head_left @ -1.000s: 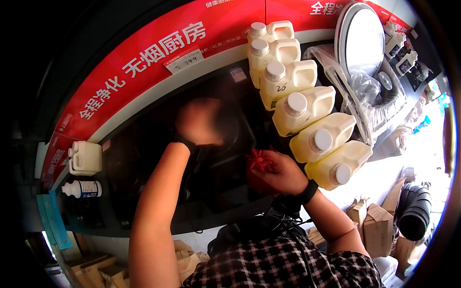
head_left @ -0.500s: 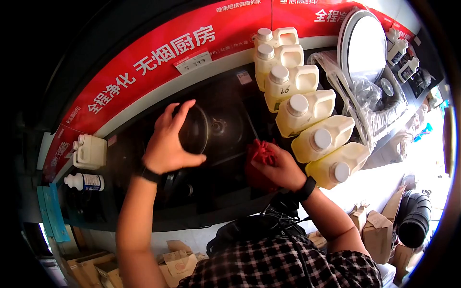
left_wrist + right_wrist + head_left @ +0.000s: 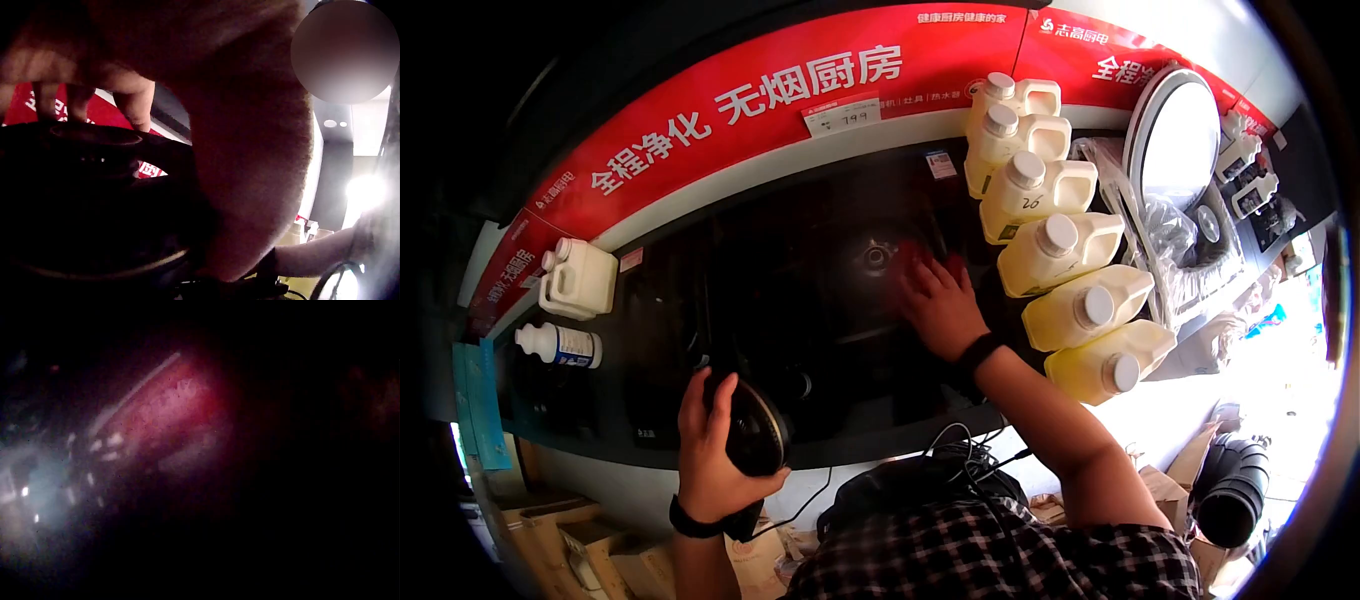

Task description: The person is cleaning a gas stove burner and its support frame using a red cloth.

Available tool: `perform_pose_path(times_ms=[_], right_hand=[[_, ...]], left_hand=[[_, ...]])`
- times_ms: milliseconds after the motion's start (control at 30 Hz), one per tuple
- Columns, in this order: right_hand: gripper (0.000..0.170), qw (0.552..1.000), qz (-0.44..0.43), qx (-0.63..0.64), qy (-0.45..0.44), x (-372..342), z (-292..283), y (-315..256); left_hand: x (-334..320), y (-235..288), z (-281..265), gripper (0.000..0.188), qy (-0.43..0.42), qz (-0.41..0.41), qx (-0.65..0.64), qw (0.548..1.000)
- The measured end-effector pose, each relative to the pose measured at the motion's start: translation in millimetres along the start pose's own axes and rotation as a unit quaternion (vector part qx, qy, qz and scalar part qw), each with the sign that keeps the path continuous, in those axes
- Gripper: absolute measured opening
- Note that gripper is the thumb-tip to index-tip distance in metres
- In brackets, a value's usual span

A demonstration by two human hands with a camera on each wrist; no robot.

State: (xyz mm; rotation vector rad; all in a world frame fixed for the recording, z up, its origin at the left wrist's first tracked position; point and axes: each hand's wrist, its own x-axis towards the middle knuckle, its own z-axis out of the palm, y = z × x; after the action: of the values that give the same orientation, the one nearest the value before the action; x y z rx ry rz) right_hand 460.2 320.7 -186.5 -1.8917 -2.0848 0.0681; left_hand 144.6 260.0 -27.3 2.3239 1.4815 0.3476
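Note:
In the head view my left hand holds a black round burner drip pan with a thin pale rim, over the front edge of the black glass cooktop. Its thumb and fingers lie around the pan's edge; the left wrist view shows the dark pan close below the palm. My right hand presses a red cloth, blurred, on the glass, fingers stretched forward. Just left of the fingertips is the small metal burner fitting. The right wrist view is mostly dark, with a blurred red patch.
Several pale jugs with white caps line the cooktop's right side. Beyond them a white round panel leans over plastic wrapping. A white jug and a white bottle stand at left. A red sign runs along the back.
My left hand has come from the burner area to the front left edge, now holding the drip pan. My right hand has moved left and up with the red cloth, onto the glass beside the burner fitting.

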Motion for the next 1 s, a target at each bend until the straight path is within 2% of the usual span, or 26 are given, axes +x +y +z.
perform_pose_path(times_ms=[67,167,267,367,467,567,733,867,967,1000], right_hand=[[0.039,0.998,-0.032,-0.047,-0.008,-4.9,-0.7,3.2],[0.038,0.997,0.036,-0.046,-0.059,24.1,-13.9,2.1],[0.038,0.998,0.03,-0.008,-0.049,41.1,-20.9,17.4],[0.035,0.997,0.066,-0.015,-0.038,45.1,-13.4,16.8],[0.03,0.985,0.109,-0.104,-0.085,38.7,-20.8,-15.6],[0.028,0.983,0.03,-0.126,-0.129,13.7,-7.5,-33.8],[0.026,0.991,-0.025,0.003,-0.135,23.6,8.1,-60.8],[0.031,0.987,-0.079,0.084,-0.108,36.7,33.0,-61.6],[0.028,0.973,-0.129,0.153,-0.115,47.8,51.4,-48.7],[0.028,0.932,-0.064,0.294,-0.203,53.4,39.1,-40.7]], left_hand=[[-13.4,-11.4,4.1,0.11,0.003,-0.028,-0.02,0.999],[-31.2,-24.2,10.2,0.115,0.006,-0.068,-0.054,0.996],[-42.6,-29.1,14.8,0.114,0.027,-0.08,-0.071,0.994],[-51.6,-31.3,17.1,0.112,0.038,-0.092,-0.083,0.992],[-58.0,-34.2,17.4,0.111,0.04,-0.093,-0.077,0.992],[-61.5,-36.9,19.5,0.115,0.039,-0.094,-0.066,0.993],[-56.6,-32.4,24.8,0.115,0.034,-0.098,-0.055,0.993],[-53.6,-30.9,33.2,0.109,0.041,-0.097,-0.045,0.993],[-52.8,-30.1,37.5,0.106,0.039,-0.107,-0.05,0.992],[-52.9,-30.6,38.8,0.106,0.039,-0.112,-0.053,0.992]])
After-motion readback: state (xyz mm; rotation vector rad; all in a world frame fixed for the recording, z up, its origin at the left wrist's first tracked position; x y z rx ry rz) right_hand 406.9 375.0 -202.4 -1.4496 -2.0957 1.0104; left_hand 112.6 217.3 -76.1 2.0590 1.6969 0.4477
